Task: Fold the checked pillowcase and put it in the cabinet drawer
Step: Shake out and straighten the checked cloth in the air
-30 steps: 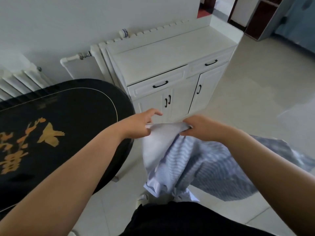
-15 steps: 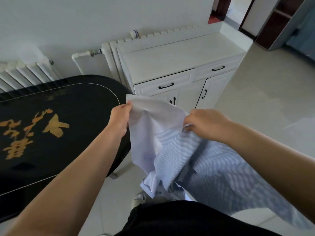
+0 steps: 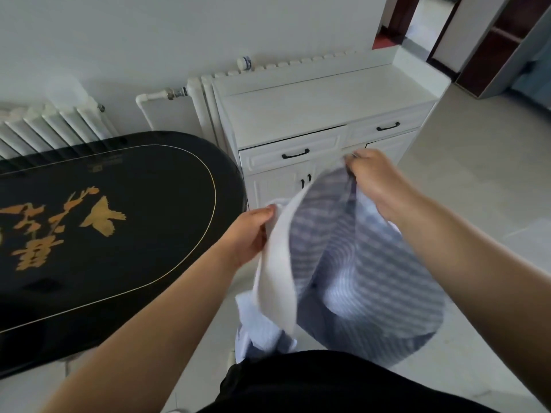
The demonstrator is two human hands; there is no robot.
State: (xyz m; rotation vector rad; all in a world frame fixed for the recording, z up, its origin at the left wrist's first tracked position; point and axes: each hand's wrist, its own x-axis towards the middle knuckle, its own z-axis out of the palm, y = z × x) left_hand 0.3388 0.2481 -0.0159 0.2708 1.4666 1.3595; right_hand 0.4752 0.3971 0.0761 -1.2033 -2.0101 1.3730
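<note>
- Since the earlier frame, both hands have drawn farther apart: the left hand (image 3: 249,234) has dropped lower and nearer the person, the right hand (image 3: 374,181) has risen toward the cabinet (image 3: 313,114).
- Left hand pinches the pillowcase's white edge; right hand grips the upper corner, fingers curled round the cloth.
- Checked pillowcase (image 3: 351,263) hangs unfolded between and below the hands, its blue-striped inside facing the person.
- Left drawer (image 3: 292,155), just beyond the hands, stands slightly ajar.
- Black table (image 3: 104,219) lies left of the left hand.
</note>
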